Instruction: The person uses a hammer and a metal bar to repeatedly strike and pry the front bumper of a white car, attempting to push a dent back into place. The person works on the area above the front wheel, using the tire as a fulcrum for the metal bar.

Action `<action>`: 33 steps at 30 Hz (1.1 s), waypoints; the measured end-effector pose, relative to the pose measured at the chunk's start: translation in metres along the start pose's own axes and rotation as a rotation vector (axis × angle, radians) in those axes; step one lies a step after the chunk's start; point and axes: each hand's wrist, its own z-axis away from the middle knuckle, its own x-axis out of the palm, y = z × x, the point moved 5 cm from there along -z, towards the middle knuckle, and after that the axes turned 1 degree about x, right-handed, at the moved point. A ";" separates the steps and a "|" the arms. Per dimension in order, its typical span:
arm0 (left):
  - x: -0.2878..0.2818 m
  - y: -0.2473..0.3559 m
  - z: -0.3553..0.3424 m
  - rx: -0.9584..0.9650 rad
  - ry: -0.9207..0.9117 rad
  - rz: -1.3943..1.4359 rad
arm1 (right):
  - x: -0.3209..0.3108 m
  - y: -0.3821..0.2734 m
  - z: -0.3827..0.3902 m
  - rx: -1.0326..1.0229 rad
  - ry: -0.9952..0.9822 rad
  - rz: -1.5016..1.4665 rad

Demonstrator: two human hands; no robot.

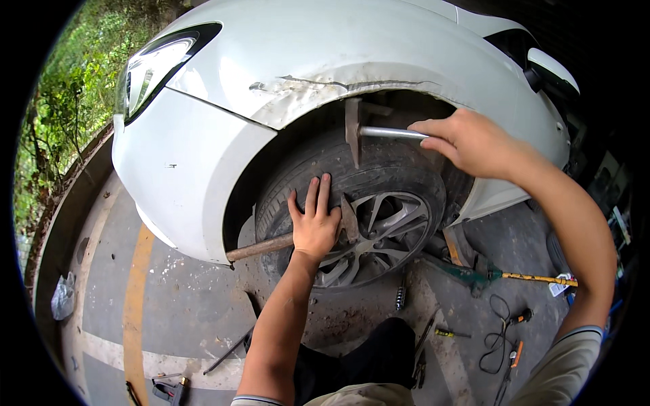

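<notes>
A white car's front fender (318, 51) has a crumpled, cracked patch (338, 84) above the wheel arch. In the arch, my right hand (474, 143) is closed round the silver handle of a body hammer (353, 128); its long dark head is upright between the tyre and the arch lip. My left hand (315, 223) leans on the tyre (352, 166), fingers stretched up the tread. A wooden-handled hammer (264, 247) is held under its palm, its metal head beside my thumb and its handle end by the bumper's lower corner. The palm's hold is partly hidden.
Behind the alloy wheel (369, 243) sits a green jack (474, 276) with a yellow handle. Nearby lie a shock-absorber-like spring (401, 296), a screwdriver (452, 333) and a black cable (497, 342). A glue-gun-like tool (170, 390) and a plastic bag (63, 296) are at left, near a low kerb (57, 216).
</notes>
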 end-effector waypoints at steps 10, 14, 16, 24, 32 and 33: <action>-0.001 0.000 0.000 -0.008 -0.009 0.002 | 0.010 0.005 0.008 0.048 -0.055 0.130; 0.003 -0.004 0.001 -0.013 -0.015 -0.011 | 0.017 0.004 0.009 0.067 -0.190 0.132; 0.003 0.001 0.000 -0.016 -0.015 -0.003 | 0.001 0.016 0.004 0.021 0.080 0.049; 0.001 -0.001 0.000 -0.012 -0.011 -0.015 | 0.003 0.023 0.006 0.046 0.094 0.028; -0.001 0.000 0.001 -0.038 -0.036 0.016 | 0.014 0.019 0.008 0.113 -0.041 0.091; -0.002 0.000 -0.001 -0.038 -0.033 0.018 | 0.002 0.020 0.006 0.056 0.074 0.174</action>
